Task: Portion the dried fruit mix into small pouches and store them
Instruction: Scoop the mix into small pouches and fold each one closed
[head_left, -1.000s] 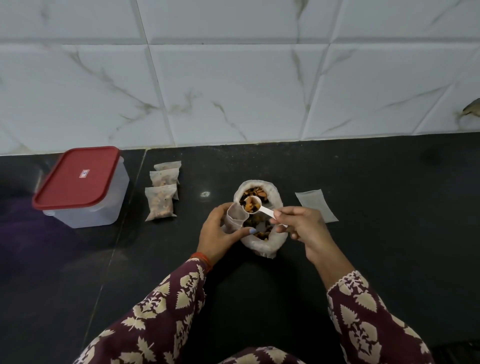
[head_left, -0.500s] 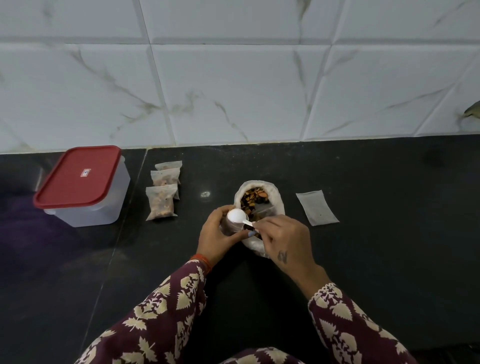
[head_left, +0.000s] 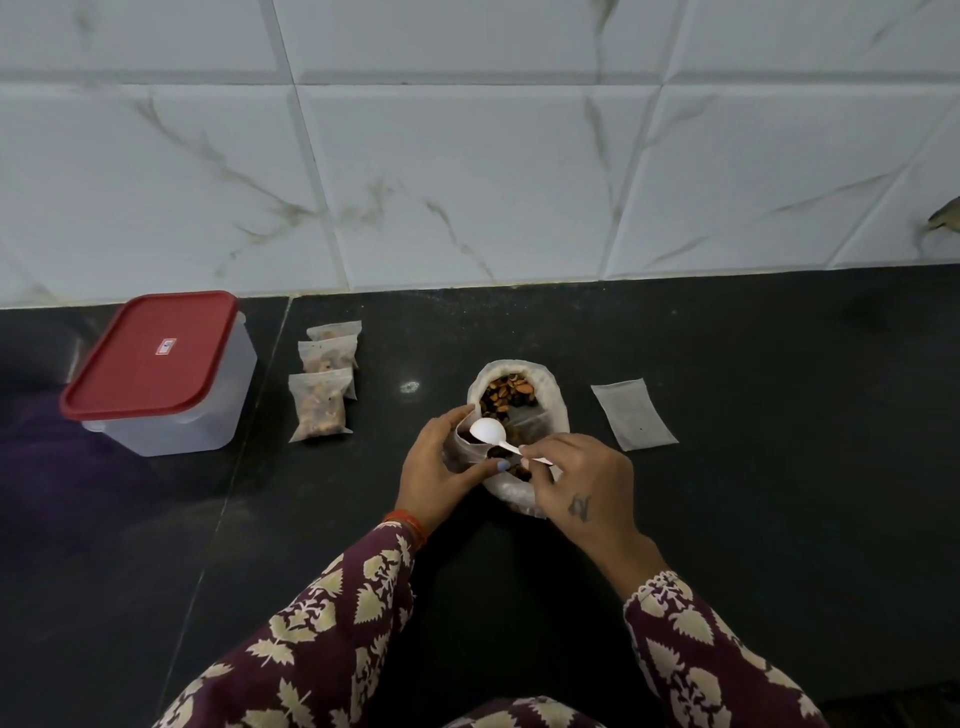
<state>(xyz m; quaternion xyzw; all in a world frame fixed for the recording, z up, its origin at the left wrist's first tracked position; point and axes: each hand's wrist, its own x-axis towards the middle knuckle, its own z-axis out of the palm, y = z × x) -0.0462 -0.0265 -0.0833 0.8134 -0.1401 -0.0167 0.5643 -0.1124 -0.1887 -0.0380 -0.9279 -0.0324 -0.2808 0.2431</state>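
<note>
1. Left hand (head_left: 441, 462): fingers and thumb curled round a small clear pouch (head_left: 460, 447), holding it upright with its mouth open, just at the near-left edge of the large bag. Some dark pieces show through the pouch wall; how full it is cannot be told.

2. Right hand (head_left: 582, 488): thumb and fingertips pinch the handle of a white plastic spoon (head_left: 488, 431). The spoon is turned over, the back of its bowl facing up, directly above the pouch mouth. Contents of the bowl are hidden.

3. Large bag of dried fruit mix (head_left: 511, 400): a white, translucent bag with its rim rolled down, standing open on the black counter (head_left: 727, 519), centre of view, touching both hands. Brown nuts and darker fruit pieces are visible inside, toward the far side.

4. Empty pouch (head_left: 634, 414): lies flat on the counter, to the right of the large bag and apart from it.

5. Filled pouches (head_left: 319, 402): three, lying in an overlapping row to the left of the large bag, well apart from it, each showing tan and brown contents.

6. Storage container (head_left: 161, 374): clear plastic box with a red lid on, standing left of the filled pouches, near the wall.

7. Tiled wall (head_left: 467, 156): white marble-pattern tiles behind the counter.
</note>
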